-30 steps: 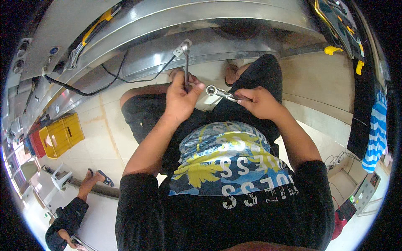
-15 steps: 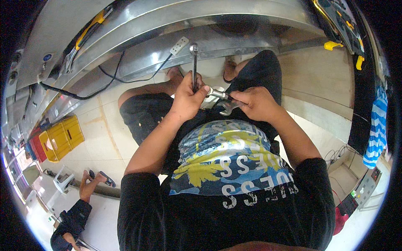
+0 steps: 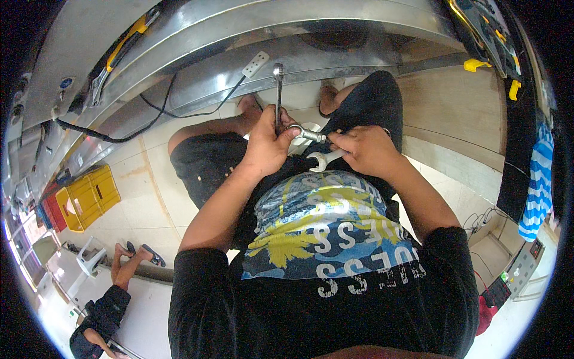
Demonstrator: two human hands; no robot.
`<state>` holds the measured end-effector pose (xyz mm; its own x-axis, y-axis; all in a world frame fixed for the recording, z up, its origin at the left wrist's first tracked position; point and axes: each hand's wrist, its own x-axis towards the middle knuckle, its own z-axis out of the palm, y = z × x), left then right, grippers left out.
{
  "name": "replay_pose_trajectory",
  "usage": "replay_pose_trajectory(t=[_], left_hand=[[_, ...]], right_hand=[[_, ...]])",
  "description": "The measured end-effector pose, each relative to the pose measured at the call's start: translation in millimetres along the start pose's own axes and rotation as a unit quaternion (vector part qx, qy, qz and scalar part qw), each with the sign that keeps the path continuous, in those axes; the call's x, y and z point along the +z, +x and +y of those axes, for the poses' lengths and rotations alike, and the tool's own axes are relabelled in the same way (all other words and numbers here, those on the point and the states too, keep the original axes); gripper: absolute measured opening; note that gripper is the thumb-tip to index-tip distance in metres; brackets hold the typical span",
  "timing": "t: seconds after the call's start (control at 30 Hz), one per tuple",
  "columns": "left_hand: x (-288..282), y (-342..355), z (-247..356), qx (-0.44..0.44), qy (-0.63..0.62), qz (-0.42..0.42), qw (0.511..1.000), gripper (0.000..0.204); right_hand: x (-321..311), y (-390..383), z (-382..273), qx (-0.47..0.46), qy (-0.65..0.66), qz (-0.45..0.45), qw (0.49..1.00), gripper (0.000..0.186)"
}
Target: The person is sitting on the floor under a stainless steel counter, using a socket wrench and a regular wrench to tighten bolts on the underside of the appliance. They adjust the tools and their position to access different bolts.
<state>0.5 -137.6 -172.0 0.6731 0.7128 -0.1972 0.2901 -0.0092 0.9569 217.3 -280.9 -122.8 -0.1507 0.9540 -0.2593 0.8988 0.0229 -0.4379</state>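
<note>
My left hand (image 3: pixel 266 143) is closed round a long, slim wrench (image 3: pixel 278 90) that points away from me, its head up by the steel edge. The same hand grips a shiny metal rod-end-like fitting (image 3: pixel 310 135) between thumb and fingers. To its right, my right hand (image 3: pixel 366 149) is closed on an open-end wrench (image 3: pixel 323 160), whose jaw sticks out to the left below the fitting. The right fingertips are at the fitting's dark right end; whether they grip it I cannot tell. Both hands are held above my lap.
A steel counter (image 3: pixel 251 24) curves across in front, with yellow-handled pliers (image 3: pixel 125 45) on it. A white power strip (image 3: pixel 256 64) lies beyond my left hand, its black cable running left. A yellow crate (image 3: pixel 89 200) stands left. Another person (image 3: pixel 113 299) is at lower left.
The open-end wrench in my right hand has turned, its jaw now nearer my body and further left. The left wrench has barely shifted. The other person's legs have moved slightly.
</note>
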Motion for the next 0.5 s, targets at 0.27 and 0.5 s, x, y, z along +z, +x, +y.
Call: replay_pose_trajectory(t=[0.27, 0.5], left_hand=[[-12.7, -3.0, 11.3, -0.066, -0.323, -0.046, 0.943, 0.018], [-22.4, -17.4, 44.5, 0.013, -0.345, -0.032, 0.938, 0.018]], right_hand=[[-5.7, -3.5, -7.2, -0.011, 0.048, 0.058, 0.997, 0.045], [-26.1, -9.4, -18.3, -0.067, 0.096, 0.138, 0.983, 0.049]])
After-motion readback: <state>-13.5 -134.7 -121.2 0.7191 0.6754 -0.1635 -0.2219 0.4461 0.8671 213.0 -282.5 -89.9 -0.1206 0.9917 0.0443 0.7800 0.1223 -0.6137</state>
